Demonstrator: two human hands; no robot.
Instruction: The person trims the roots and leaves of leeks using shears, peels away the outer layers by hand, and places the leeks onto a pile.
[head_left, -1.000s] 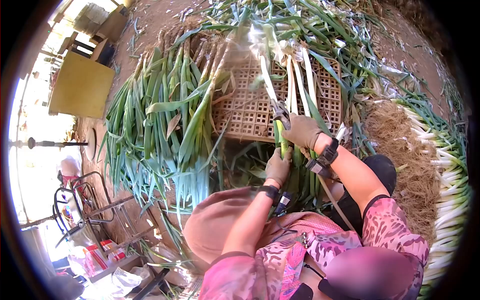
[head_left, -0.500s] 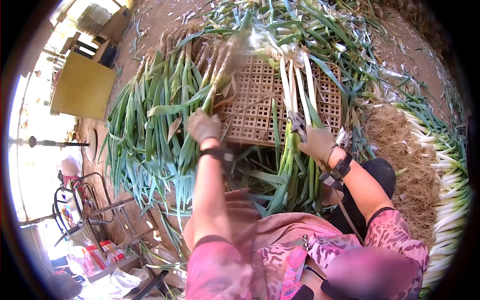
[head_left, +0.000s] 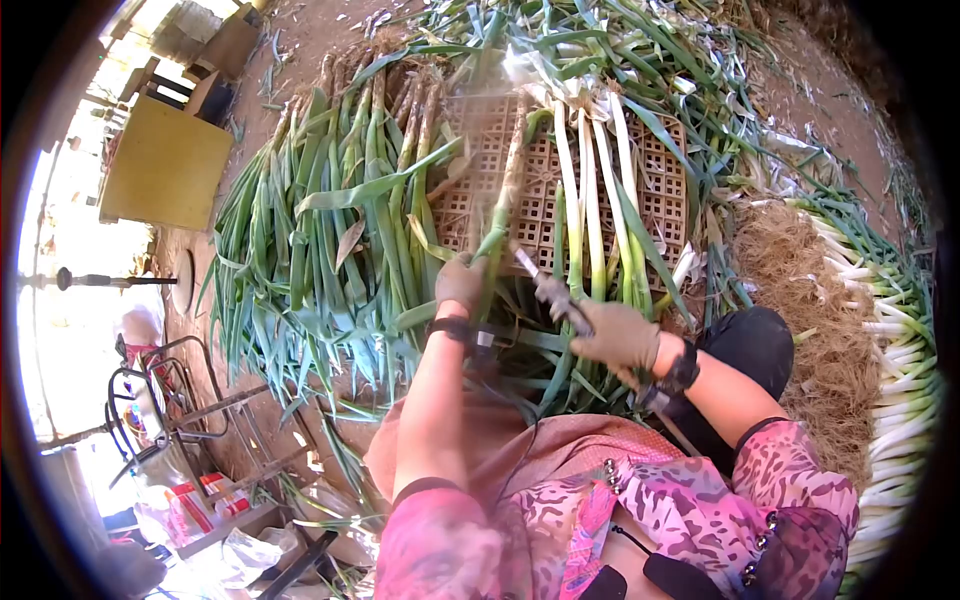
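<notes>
My left hand (head_left: 461, 284), in a dirty work glove, is closed round the green part of a long green onion (head_left: 508, 180) with a brown, unpeeled shank pointing away from me. My gloved right hand (head_left: 612, 336) grips an air blow gun (head_left: 562, 303), its thin nozzle angled up and left, close to the onion. Both lie over a brown plastic crate (head_left: 545, 215) with a grid surface. Several peeled onions with white shanks (head_left: 592, 180) rest on its right side. To the left lies a heap of unpeeled green onions (head_left: 320, 220).
Stripped leaves (head_left: 640, 50) are piled behind the crate. At right, a long row of white-shanked onions (head_left: 895, 400) lies beside a mass of roots (head_left: 800, 330). A yellow board (head_left: 165, 165) and a metal-framed chair (head_left: 165, 400) stand at left.
My left hand has moved right and slightly down, bringing an onion from the heap over the crate. My right hand has shifted down and left, bringing the blow gun nearer the onion.
</notes>
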